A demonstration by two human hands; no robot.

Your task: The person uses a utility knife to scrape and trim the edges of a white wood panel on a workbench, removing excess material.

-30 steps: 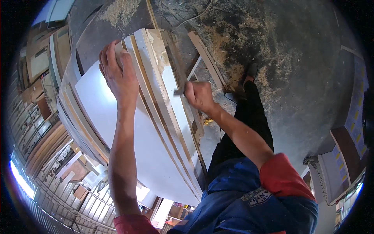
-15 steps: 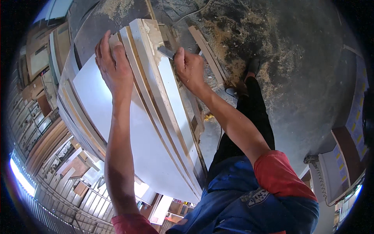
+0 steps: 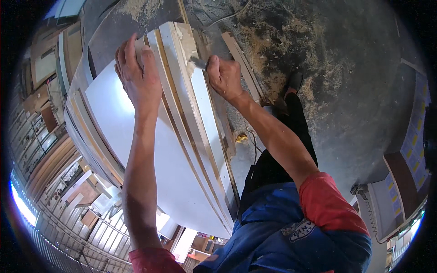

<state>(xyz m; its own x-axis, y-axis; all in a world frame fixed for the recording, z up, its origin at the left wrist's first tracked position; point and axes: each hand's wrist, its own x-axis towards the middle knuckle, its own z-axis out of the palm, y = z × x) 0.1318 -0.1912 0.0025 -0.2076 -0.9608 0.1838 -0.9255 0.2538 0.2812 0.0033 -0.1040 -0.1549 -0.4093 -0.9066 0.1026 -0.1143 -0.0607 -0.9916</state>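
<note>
A flat-bladed scraper [image 3: 198, 63] is gripped in my right hand [image 3: 224, 76], thumb along the top. Its blade meets the narrow, white-faced board [image 3: 199, 88] near the far end, beside a rough patch of bare tan wood [image 3: 185, 38] with a ragged pale border. My left hand [image 3: 142, 75] rests over the far end of the large white panel [image 3: 141, 150], thumb and fingers spread apart. Between my hands, long layered edges [image 3: 182, 104] of white and brown boards run toward my body.
Loose wood strips [image 3: 241, 59] lie on the concrete floor [image 3: 346, 123], amid scattered sawdust [image 3: 268, 41]. A thin cable [image 3: 227, 16] crosses the floor at the far side. More boards [image 3: 50, 159] stand at the left, and a coiled hose [image 3: 368, 200] hangs at the right.
The boards and my left hand sit slightly farther right in the picture. The scraper blade has shifted a little toward me along the board, still in my right hand.
</note>
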